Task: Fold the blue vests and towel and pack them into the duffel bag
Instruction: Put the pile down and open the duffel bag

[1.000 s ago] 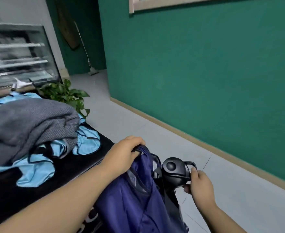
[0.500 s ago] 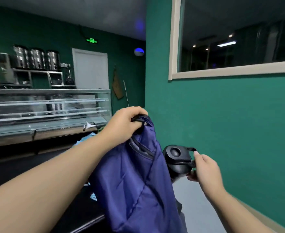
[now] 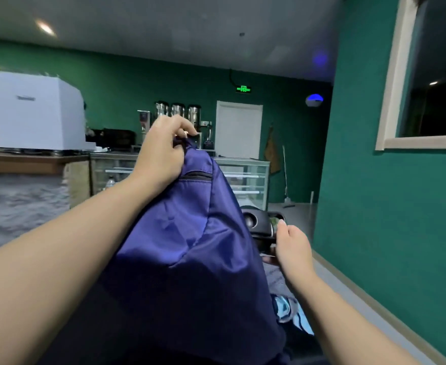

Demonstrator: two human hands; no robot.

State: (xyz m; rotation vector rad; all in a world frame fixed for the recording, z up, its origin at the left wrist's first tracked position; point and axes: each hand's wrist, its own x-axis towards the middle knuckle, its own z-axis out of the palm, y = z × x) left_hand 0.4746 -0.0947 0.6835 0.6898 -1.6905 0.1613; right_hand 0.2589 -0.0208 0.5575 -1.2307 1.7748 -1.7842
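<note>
Raised higher, duffel bag point(image 3: 190, 259) in left hand point(image 3: 161, 151) grip; right hand point(image 3: 293, 246) grips black device point(image 3: 258, 225).

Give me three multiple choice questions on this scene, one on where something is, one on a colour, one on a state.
1. The black bottle cap sits where, relative to the duffel bag?
A. left
B. right
C. on top

2. The bag's colour?
A. navy blue
B. red
C. grey

3. The left hand is
A. resting open
B. pointing
C. gripping the bag's top

Answers: 1 B, the cap shows past the bag's right edge by the right hand. 2 A, the fabric is dark blue. 3 C, the fingers curl round the bag's top.
</note>
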